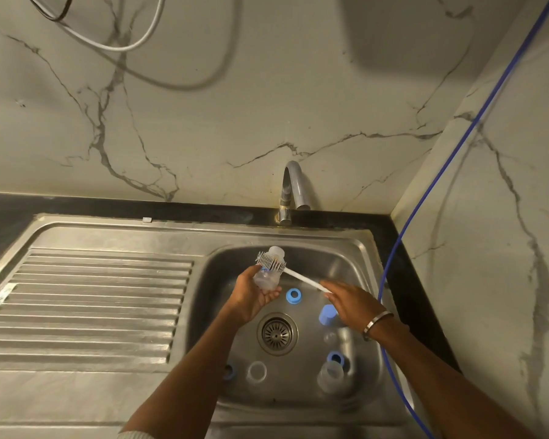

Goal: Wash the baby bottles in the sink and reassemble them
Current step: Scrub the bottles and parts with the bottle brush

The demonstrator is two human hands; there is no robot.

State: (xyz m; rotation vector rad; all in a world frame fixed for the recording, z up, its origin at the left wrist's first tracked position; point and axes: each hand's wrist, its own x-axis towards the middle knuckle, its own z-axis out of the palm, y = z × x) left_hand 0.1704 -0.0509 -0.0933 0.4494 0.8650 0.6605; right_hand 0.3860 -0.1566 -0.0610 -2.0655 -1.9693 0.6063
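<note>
My left hand (253,296) grips a clear baby bottle (270,270) over the sink basin (222,280), its neck pointing up and away. My right hand (349,301) holds the white handle of a bottle brush (271,261), whose bristle head lies across the outside of the bottle just below its neck. On the basin floor lie a blue ring (293,295), a blue cap (327,314), a clear ring (256,372), another blue ring (229,371) partly behind my left forearm, and a clear bottle (330,377) with a blue ring (336,358) beside it.
The steel tap (293,188) stands behind the basin; no water stream shows. The drain (277,333) sits mid-basin. A ribbed draining board (86,299) lies to the left. A blue hose (390,264) runs down the right rim. Marble walls close in behind and right.
</note>
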